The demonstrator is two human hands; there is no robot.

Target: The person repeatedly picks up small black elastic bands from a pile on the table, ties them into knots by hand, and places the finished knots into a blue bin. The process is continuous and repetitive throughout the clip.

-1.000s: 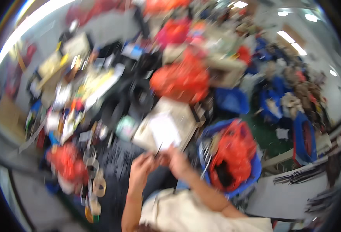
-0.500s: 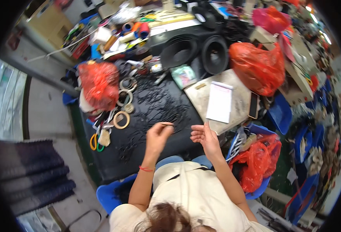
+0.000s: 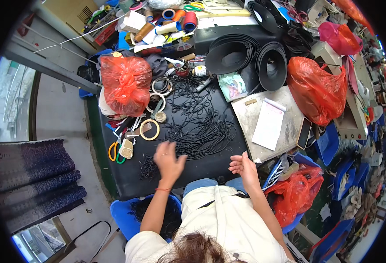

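A loose spread of thin black cords (image 3: 208, 133) lies across the dark table, with a smaller tangle of them near its front left. Over the left side of the cords is my left hand (image 3: 169, 163), slightly blurred, its fingers apart and nothing visible in it. My right hand (image 3: 245, 170) is held in the air near the table's front edge, left of the writing pad (image 3: 268, 125). Its fingers are loosely bent with the thumb apart, and I see nothing held there. Below my left forearm, a blue bin (image 3: 122, 215) contains more black cords.
Tape rolls (image 3: 149, 130), scissors (image 3: 113, 151) and a red plastic bag (image 3: 126, 85) crowd the left side. Black curved sheets (image 3: 272, 65) stand at the back. On the right are a pale board (image 3: 289, 101), a phone (image 3: 304, 133) and another red bag (image 3: 315, 87).
My left hand has opened from a pinch on a thin dark cord and moved left. My right hand stays raised, a little lower and farther right in view. The whole view has shifted.
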